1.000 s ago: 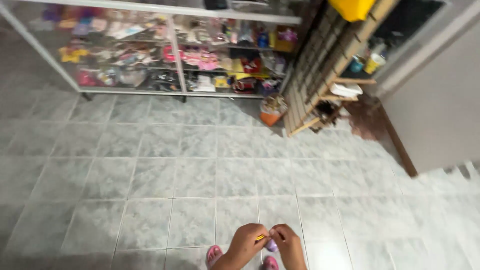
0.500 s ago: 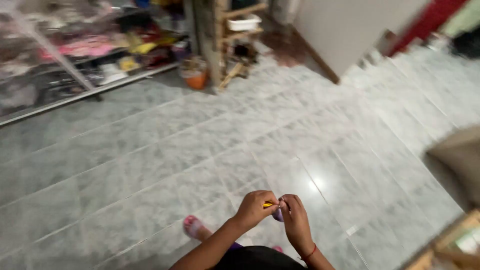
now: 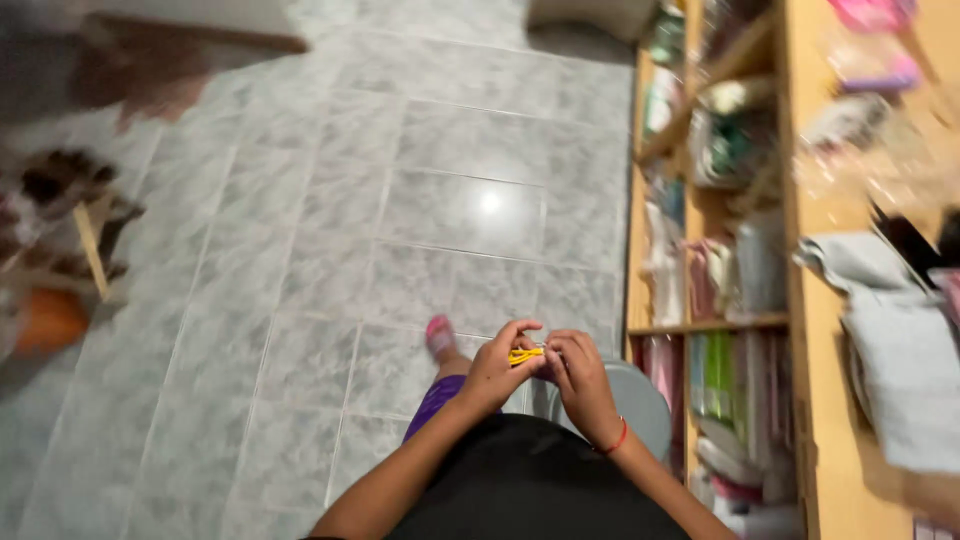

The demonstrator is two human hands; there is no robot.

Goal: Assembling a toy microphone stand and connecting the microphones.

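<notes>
Both hands meet over the tiled floor (image 3: 440, 200): left hand (image 3: 497, 372) and right hand (image 3: 580, 378) have fingers pinched on a small yellow piece (image 3: 524, 354). It looks tiny, so a firm fingertip pinch held close to the body seems wise.

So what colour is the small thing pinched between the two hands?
Yellow. The small item sits between the left hand and the right hand, seen in the head view.

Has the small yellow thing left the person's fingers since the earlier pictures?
No. The small yellow thing is still pinched between the left hand and the right hand; only the camera swung, from glass case to wooden shelves.
</notes>
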